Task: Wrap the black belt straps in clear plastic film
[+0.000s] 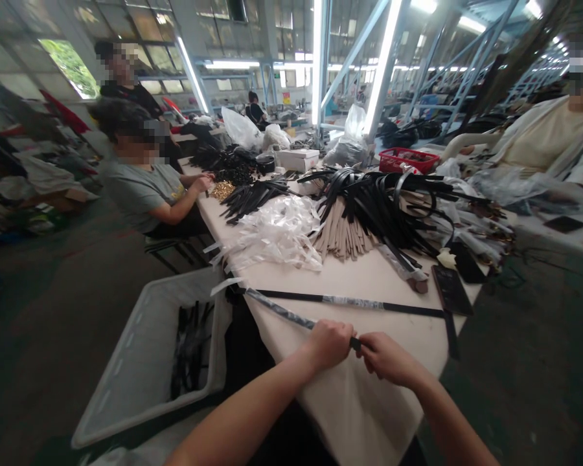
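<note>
A black strap (282, 311), partly wrapped in clear film, runs from the table's left edge to my hands. My left hand (331, 343) is closed round it near its right end. Just to the right, my right hand (386, 358) pinches the strap's dark tip. Behind them a second black strap (412, 309) with film round its middle lies across the pale table (398, 336), its right end bent over the table's edge. Farther back lie crumpled white plastic wraps (282, 233), beige strips (344, 236) and a heap of black straps (364, 200).
A white bin (126, 369) with black straps stands at the left. A dark phone-like slab (451, 289) lies at the right edge. Behind are a red basket (408, 160) and a white box (297, 160). A seated person (140, 188) works at the left; another sits at the right.
</note>
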The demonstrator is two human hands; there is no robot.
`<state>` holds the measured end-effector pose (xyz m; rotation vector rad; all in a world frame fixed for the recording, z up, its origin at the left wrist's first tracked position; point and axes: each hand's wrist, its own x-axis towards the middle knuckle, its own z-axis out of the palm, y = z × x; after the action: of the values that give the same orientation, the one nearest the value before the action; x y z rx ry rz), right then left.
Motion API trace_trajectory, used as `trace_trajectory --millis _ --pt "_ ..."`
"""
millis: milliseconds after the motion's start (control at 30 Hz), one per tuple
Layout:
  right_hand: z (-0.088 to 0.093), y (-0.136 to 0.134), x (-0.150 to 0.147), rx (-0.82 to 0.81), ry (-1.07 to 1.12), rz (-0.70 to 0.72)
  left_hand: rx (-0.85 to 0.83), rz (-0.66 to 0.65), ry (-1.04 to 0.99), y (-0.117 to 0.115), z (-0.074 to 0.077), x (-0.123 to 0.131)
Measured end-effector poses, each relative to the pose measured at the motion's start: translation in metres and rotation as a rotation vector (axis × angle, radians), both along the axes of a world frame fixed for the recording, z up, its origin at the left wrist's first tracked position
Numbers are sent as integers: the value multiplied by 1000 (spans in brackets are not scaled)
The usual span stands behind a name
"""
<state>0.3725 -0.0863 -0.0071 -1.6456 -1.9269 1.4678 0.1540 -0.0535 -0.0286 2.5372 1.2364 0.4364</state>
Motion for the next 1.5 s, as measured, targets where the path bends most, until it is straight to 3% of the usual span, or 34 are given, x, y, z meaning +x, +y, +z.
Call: trace_trajectory --millis 200,367,500,633,767,833,967,1100,1267,1500 --pt "2 -10 23 26 6 -36 -59 41 96 13 1 -6" --pt "-5 -16 0 114 57 -42 -81 -71 83 -4 -12 28" --pt "-14 -24 10 47 77 -42 -13 -186 101 -9 -2 27" --pt "-18 -20 24 45 32 -16 -5 -88 229 -1 5 15" --pt "-16 -5 7 117 62 6 -46 -163 276 3 -1 24" --pt "-14 0 6 85 74 4 -1 -172 260 4 1 23" --pt "-13 5 17 -25 37 16 -13 -49 319 4 8 14" --pt "-15 12 21 89 12 35 -29 -105 276 4 9 20" --pt "-16 14 35 -63 11 -6 40 -35 306 17 11 16" --pt "-14 14 23 -90 109 51 -25 -119 262 17 1 21"
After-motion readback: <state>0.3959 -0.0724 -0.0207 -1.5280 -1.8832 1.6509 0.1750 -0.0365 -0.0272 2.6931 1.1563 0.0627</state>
